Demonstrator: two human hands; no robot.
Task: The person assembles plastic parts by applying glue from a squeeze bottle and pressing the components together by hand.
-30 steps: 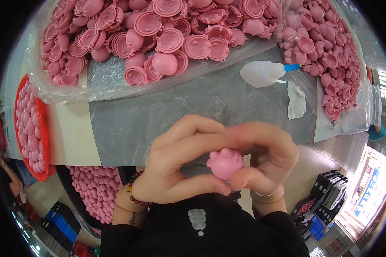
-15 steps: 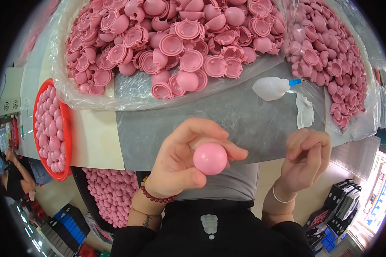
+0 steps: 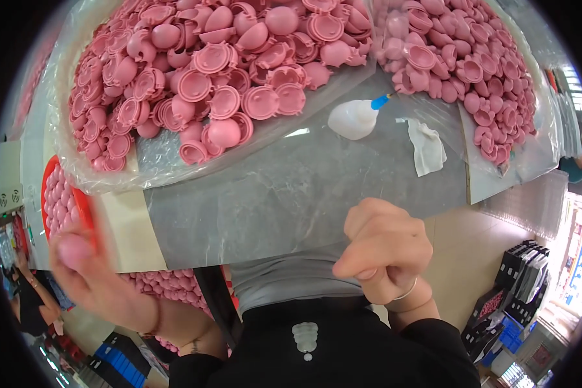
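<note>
while the left forearm slants outward from the lower edge, the left hand is stretched far to the person's left, blurred, its fingers angled up and away from the body. its thumb and fingertips are closed around a pink ball, which sits at the very end of the grip. the ball looks rounded and plain pink, though blur softens its outline and hides any finer detail. just beyond that grip stands a red basin filled with more pink balls; the held ball overlaps its near edge in view, and whether it touches the rim cannot be told. below the left wrist, partly covered by the forearm, lie further small pink pieces in a dark bin.

well to the right of the left grip, the right hand is raised near the table edge, back of the hand upward, fingers curled in and thumb laid along them; its palm is hidden. a pale bangle circles that wrist. ahead of the right hand, on the gray tabletop, lie a white bottle with a blue tip and a crumpled white cloth. ahead and to the right of the left grip, pink half-shells are heaped on clear plastic.
</note>
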